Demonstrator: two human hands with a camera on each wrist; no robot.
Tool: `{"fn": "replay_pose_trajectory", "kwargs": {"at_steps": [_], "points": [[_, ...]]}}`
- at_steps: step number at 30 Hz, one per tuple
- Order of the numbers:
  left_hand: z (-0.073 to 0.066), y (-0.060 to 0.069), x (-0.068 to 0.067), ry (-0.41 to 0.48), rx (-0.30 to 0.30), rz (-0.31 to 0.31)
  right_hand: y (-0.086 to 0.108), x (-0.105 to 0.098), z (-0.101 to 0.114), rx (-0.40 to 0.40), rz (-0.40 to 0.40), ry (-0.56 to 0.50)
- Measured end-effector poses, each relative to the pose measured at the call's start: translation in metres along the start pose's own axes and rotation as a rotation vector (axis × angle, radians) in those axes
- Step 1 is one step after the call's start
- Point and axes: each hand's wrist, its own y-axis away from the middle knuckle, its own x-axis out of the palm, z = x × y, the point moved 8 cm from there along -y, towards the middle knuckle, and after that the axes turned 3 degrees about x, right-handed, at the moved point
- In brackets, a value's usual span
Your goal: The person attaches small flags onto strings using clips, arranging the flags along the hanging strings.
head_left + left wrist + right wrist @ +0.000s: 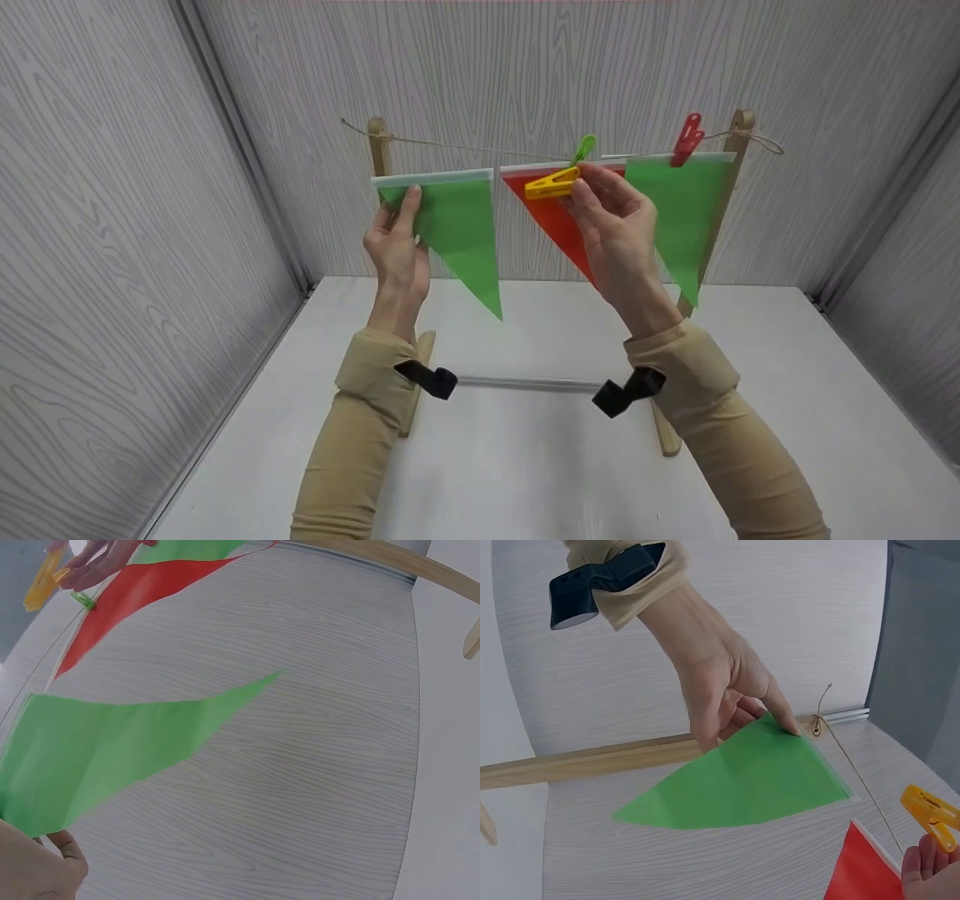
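Note:
My left hand [397, 244] pinches a green pennant [465, 225] by its upper left corner, thumb in front and fingers behind. The pennant's white top edge lies just below the string [450, 145]. In my right hand [619, 225] is a yellow clothespin [551, 184], pinched between thumb and fingers. Behind that hand a red pennant [551, 217] hangs from the string under a light green clothespin [583, 148]; the hand hides part of it. Farther right another green pennant [679, 217] hangs by a red clothespin [687, 140].
The string is tied to a left wooden post [380, 150] and a right wooden post [739, 150]. Wooden feet [667, 431] stand on the white table [525, 465]. Wood-grain panels [480, 67] rise behind and at both sides.

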Motion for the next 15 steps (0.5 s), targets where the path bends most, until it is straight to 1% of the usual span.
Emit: {"fn": "replay_pose_trajectory", "kwargs": {"at_steps": [4,8,11,15], "points": [[-0.003,-0.004,0.005,0.000,0.011,-0.030,-0.010,0.016,0.008,-0.055,0.023,0.081],[-0.005,-0.007,0.008,0.002,0.011,-0.051,-0.022,0.031,0.013,-0.105,0.037,0.131],[-0.005,-0.008,0.012,0.014,0.012,-0.064,-0.032,0.040,0.013,-0.123,0.044,0.163],[-0.005,-0.010,0.016,0.019,0.014,-0.074,-0.044,0.051,0.010,-0.136,0.034,0.243]]}}
